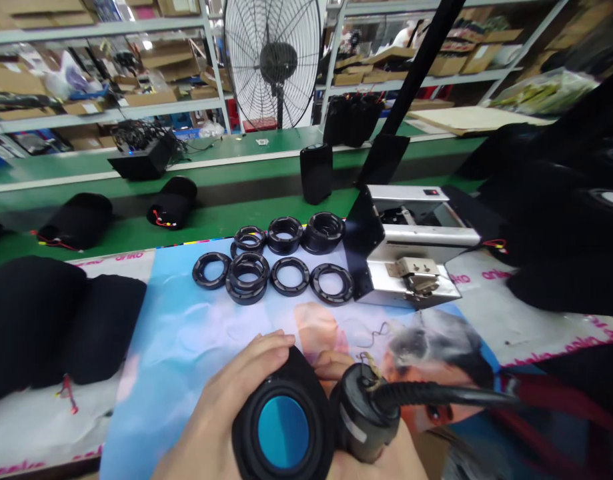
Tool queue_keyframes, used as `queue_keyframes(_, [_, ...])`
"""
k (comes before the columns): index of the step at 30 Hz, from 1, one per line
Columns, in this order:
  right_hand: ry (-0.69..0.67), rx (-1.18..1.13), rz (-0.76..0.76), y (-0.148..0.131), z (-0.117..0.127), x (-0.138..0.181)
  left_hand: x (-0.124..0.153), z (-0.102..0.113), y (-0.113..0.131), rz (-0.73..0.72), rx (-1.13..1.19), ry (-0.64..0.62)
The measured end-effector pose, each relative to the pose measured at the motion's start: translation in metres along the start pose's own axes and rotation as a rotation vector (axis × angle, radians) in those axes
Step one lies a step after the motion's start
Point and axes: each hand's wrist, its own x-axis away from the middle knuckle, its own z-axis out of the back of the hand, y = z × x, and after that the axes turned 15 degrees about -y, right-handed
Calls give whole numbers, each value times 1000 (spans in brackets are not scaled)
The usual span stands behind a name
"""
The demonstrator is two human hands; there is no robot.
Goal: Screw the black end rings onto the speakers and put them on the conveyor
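Observation:
My left hand (226,400) is wrapped round the left side of a black cylindrical speaker (243,420), whose round end with a shiny blue disc faces up toward me. Against the speaker's right side, my right hand (381,460) grips a black corded electric screwdriver (363,423), its cable end and a small metal hook toward me. The screwdriver's tip is hidden, as is the speaker's far end. Beyond my hands, several black rings (290,276) lie on the poster sheet (186,347), some of them stacked.
A metal screw feeder-like box (411,247) stands right of the rings. Black fabric-covered cylinders (76,220) with red wires lie at the left, and larger black pieces (36,327) nearer. A green conveyor bench (226,207), fan (273,63) and loaded shelves are behind.

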Motion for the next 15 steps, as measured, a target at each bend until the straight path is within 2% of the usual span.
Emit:
queue_keyframes(3, [-37,15,-34,-17,-2,2,-5,3,5,-19,-14,23])
queue_keyframes(5, [33,139,-139,-39,4,-1,-12,6,8,-87,-14,20])
queue_keyframes(7, [190,386,-228,-65,14,-10,-21,10,9,-163,-13,4])
queue_keyframes(8, [247,541,-189,-77,19,-19,-26,12,10,-190,-10,-8])
queue_keyframes(10, [294,941,-122,-96,29,-40,-36,15,11,-211,13,-28])
queue_keyframes(11, [296,1126,-153,-103,32,-51,-40,17,11,-212,30,-36])
queue_keyframes(13, [277,1279,-210,-107,36,-72,-46,20,10,-210,67,-50])
queue_keyframes(15, [258,1324,-265,-104,37,-88,-49,22,9,-219,93,-63])
